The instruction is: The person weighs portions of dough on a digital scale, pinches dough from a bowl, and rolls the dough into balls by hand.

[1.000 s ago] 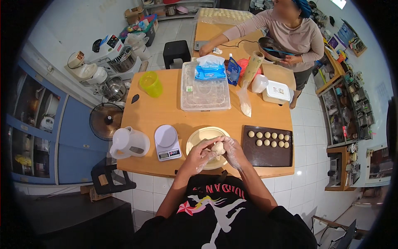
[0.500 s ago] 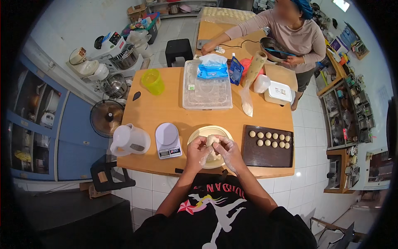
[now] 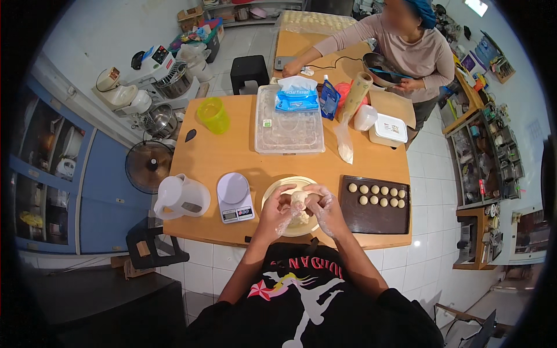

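Note:
A lump of pale dough (image 3: 299,199) is held up between my two floury hands, above a cream bowl (image 3: 268,187). The fingers of my left hand (image 3: 277,212) curl against its left side. My right hand (image 3: 326,210) grips it from the right, thumb pressed to the dough. More dough (image 3: 301,218) shows in the bowl below. To the right, a dark baking tray (image 3: 374,220) carries several small round dough balls (image 3: 384,202) in two rows. Left of the bowl stands a white kitchen scale (image 3: 234,196) with nothing on its round platform.
A translucent pitcher (image 3: 184,197) stands at the table's left, a yellow-green cup (image 3: 213,116) behind it. A clear lidded box (image 3: 289,133) bears a tissue pack (image 3: 297,95). A bag (image 3: 343,145) and white tub (image 3: 389,129) lie farther right. A co-worker (image 3: 406,52) holds a pan (image 3: 380,66).
My hands have shifted slightly and the fingers have spread somewhat around the dough, which shows more now. The dough balls on the tray have not moved.

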The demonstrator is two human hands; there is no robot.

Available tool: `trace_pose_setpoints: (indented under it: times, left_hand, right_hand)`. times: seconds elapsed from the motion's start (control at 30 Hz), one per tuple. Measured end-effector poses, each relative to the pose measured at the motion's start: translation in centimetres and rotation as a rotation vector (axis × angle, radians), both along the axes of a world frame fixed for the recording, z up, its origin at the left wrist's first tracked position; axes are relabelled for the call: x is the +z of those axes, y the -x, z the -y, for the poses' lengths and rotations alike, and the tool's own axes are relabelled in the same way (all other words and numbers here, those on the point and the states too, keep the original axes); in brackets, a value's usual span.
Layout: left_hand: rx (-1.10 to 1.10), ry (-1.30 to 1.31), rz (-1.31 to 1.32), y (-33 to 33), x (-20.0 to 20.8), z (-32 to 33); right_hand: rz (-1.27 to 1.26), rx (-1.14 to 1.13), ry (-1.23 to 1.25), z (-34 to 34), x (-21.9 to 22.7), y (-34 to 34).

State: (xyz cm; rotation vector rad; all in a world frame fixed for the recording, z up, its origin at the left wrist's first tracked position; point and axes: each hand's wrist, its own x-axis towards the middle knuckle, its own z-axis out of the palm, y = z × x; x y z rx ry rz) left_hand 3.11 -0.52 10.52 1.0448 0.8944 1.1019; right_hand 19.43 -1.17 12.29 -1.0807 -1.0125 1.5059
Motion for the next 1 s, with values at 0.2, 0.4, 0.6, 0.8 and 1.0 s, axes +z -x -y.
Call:
trace_pose_setpoints:
  times: [0.2,0.4,0.6,0.8,1.0]
  left_hand:
    - [0.041,0.02,-0.183,0.0,-0.2,0.0]
    - [0.091,-0.063,-0.44,0.5,0.9,-0.2]
    - [-0.044,-0.14,-0.321,0.6,2.2,-0.2]
    - [-0.136,-0.108,-0.125,0.2,-0.9,0.0]
    - [0.077,-0.035,-0.222,-1.2,0.0,0.9]
  right_hand:
    - [0.244,-0.062,-0.012,0.3,-1.1,0.7]
    - [0.614,-0.059,-0.339,1.1,0.9,1.1]
    - [0.609,-0.096,-0.418,0.6,1.0,0.7]
    - [0.033,-0.011,0.118,-0.3,-2.1,-0.2]
    - [-0.106,0.006,0.229,-1.1,-1.2,-0.2]
